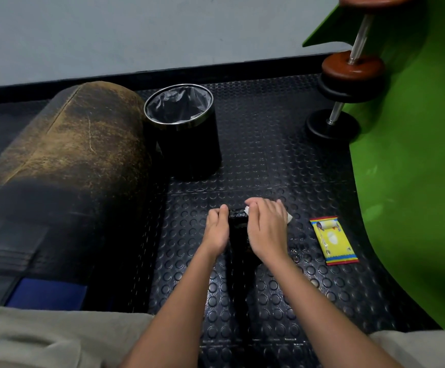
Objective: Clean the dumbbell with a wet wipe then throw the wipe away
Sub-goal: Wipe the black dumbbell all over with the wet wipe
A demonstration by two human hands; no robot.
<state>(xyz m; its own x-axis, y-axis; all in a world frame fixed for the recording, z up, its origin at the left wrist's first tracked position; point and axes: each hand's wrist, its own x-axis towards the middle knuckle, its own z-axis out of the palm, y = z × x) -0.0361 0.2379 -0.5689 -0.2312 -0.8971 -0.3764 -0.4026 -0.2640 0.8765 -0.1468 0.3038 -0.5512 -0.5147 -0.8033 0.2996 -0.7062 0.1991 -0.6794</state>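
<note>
We kneel on the studded rubber floor mat [269, 160], its left edge taken up by a worn punching bag [64, 160] and its right edge lapped by a green mat [415, 181]. Near the far edge stands the lined bin [182, 128], well apart from us, so a careless toss of the wipe could fall short. The black dumbbell [238, 229] lies between our hands in the middle of the mat; being dark on dark, we could miss patches. Our left hand [216, 229] curls against its left side to steady it, and if that hold slackens it may roll. Our right hand [266, 227] presses the white wipe [288, 217] onto it, fingers bent over; the wipe could bunch or slip. The yellow wipe packet [334, 240] lies just right.
</note>
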